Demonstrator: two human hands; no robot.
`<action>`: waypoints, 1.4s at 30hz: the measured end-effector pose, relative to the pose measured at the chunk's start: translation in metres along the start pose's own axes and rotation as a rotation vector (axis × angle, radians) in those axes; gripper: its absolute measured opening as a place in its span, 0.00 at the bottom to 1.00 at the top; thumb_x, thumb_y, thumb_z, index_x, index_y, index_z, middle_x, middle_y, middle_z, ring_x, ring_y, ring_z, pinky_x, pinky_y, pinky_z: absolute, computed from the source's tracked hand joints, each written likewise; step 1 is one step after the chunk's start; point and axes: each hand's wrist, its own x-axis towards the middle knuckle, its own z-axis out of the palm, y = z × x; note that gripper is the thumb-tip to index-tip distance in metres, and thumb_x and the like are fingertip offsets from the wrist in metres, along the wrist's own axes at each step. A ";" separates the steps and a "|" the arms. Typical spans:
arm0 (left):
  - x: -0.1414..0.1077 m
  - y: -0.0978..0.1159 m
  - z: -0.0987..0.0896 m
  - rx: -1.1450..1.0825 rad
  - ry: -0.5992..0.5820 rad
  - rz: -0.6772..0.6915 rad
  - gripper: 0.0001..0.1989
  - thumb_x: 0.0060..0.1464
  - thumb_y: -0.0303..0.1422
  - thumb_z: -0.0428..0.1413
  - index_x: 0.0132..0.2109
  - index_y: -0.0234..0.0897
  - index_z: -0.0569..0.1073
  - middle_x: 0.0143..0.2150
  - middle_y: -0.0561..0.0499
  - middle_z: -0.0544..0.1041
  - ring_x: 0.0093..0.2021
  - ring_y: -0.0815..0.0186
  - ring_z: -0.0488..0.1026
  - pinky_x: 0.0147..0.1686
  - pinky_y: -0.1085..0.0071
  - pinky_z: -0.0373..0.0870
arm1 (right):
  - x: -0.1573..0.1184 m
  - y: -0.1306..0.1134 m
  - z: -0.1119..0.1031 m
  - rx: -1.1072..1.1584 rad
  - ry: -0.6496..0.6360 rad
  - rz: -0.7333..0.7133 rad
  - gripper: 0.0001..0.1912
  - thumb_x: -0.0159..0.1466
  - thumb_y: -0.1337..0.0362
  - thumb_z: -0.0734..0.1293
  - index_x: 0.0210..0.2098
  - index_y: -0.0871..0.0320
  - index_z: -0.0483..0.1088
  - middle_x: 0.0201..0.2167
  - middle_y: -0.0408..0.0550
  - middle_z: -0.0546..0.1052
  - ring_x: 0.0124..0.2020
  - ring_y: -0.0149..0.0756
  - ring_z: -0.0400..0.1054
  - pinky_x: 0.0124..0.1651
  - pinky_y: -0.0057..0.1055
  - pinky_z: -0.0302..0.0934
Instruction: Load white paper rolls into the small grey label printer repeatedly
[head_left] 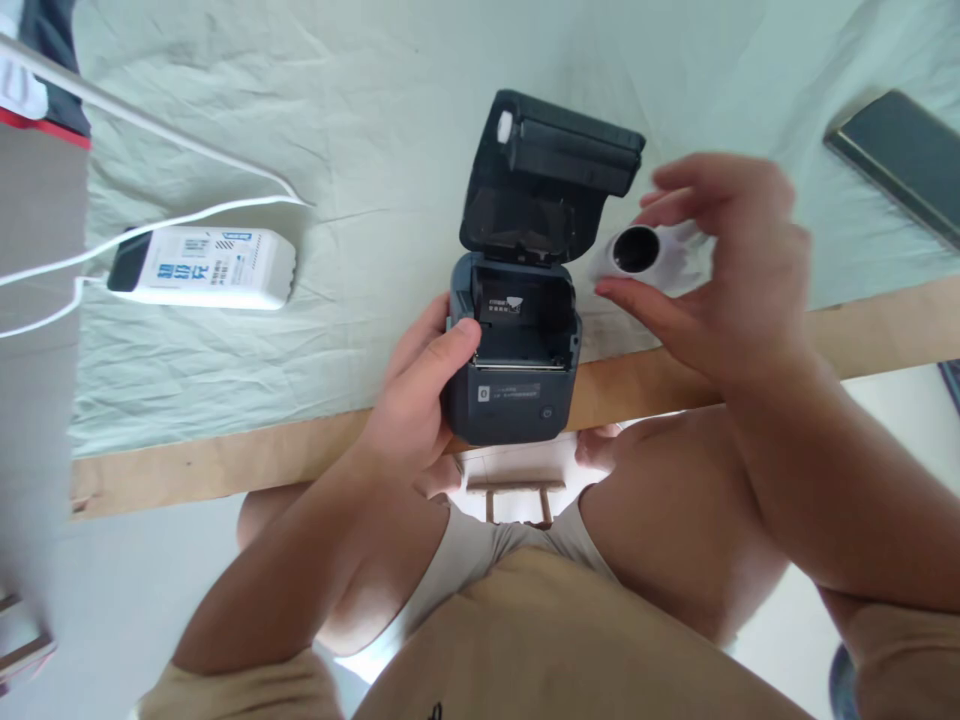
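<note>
A small dark label printer (517, 405) is held at the table's front edge, its lid (551, 180) swung up and its roll bay bare inside. Wrapped round the printer's left side is my left hand (420, 385), the thumb on the bay's rim. To the right, my right hand (739, 260) pinches a white paper roll (600, 262) with a dark hollow core, level with the printer's hinge and apart from it. Motion blurs the right hand and the roll somewhat.
On the pale green cloth (360, 150) lies a white power strip or adapter (217, 265) with white cables (187, 215) at left. A dark phone (904, 160) rests at far right. The wooden table edge (225, 455) runs in front of my legs.
</note>
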 end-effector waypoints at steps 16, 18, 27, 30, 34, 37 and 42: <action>0.005 -0.004 -0.002 -0.052 0.046 0.079 0.10 0.66 0.40 0.69 0.47 0.38 0.85 0.36 0.52 0.83 0.32 0.69 0.80 0.29 0.80 0.79 | 0.007 -0.067 0.025 -0.062 0.023 -0.309 0.11 0.69 0.75 0.72 0.40 0.52 0.71 0.50 0.39 0.90 0.46 0.36 0.87 0.46 0.37 0.74; 0.005 -0.004 -0.002 -0.060 0.046 0.093 0.08 0.66 0.38 0.68 0.45 0.38 0.86 0.37 0.52 0.82 0.33 0.70 0.80 0.31 0.80 0.80 | 0.008 -0.066 0.025 -0.062 0.022 -0.333 0.11 0.70 0.74 0.72 0.40 0.51 0.72 0.51 0.38 0.90 0.49 0.37 0.87 0.46 0.39 0.72; -0.001 -0.005 -0.005 -0.049 -0.041 0.169 0.21 0.61 0.32 0.73 0.59 0.42 0.80 0.44 0.53 0.85 0.40 0.66 0.85 0.35 0.77 0.82 | -0.006 -0.079 0.016 0.048 -0.183 -0.383 0.09 0.79 0.54 0.70 0.46 0.51 0.76 0.41 0.43 0.86 0.42 0.36 0.80 0.43 0.41 0.65; -0.001 -0.004 -0.006 0.075 0.007 0.166 0.36 0.54 0.28 0.74 0.67 0.44 0.75 0.56 0.50 0.86 0.56 0.56 0.87 0.51 0.69 0.86 | -0.007 -0.078 0.018 0.120 -0.121 -0.400 0.13 0.82 0.52 0.65 0.46 0.53 0.75 0.38 0.44 0.85 0.41 0.36 0.79 0.43 0.41 0.67; -0.002 -0.002 -0.007 0.159 0.030 0.129 0.44 0.55 0.28 0.73 0.75 0.44 0.68 0.64 0.45 0.85 0.57 0.48 0.88 0.51 0.60 0.89 | -0.002 -0.068 0.018 0.120 0.168 -0.225 0.12 0.74 0.58 0.70 0.56 0.50 0.74 0.51 0.51 0.82 0.52 0.46 0.79 0.52 0.47 0.75; -0.002 -0.002 -0.009 0.168 0.004 0.140 0.46 0.53 0.27 0.73 0.76 0.42 0.68 0.64 0.43 0.85 0.56 0.47 0.88 0.51 0.59 0.89 | 0.000 -0.057 0.017 0.147 0.096 -0.101 0.29 0.75 0.51 0.68 0.73 0.45 0.65 0.72 0.56 0.74 0.73 0.57 0.71 0.63 0.56 0.74; -0.003 0.001 -0.009 0.186 0.018 0.117 0.43 0.52 0.28 0.75 0.73 0.43 0.70 0.68 0.43 0.83 0.63 0.43 0.85 0.56 0.56 0.89 | -0.009 -0.050 0.019 0.320 0.155 -0.041 0.22 0.80 0.46 0.64 0.70 0.37 0.69 0.61 0.45 0.79 0.55 0.44 0.83 0.54 0.48 0.78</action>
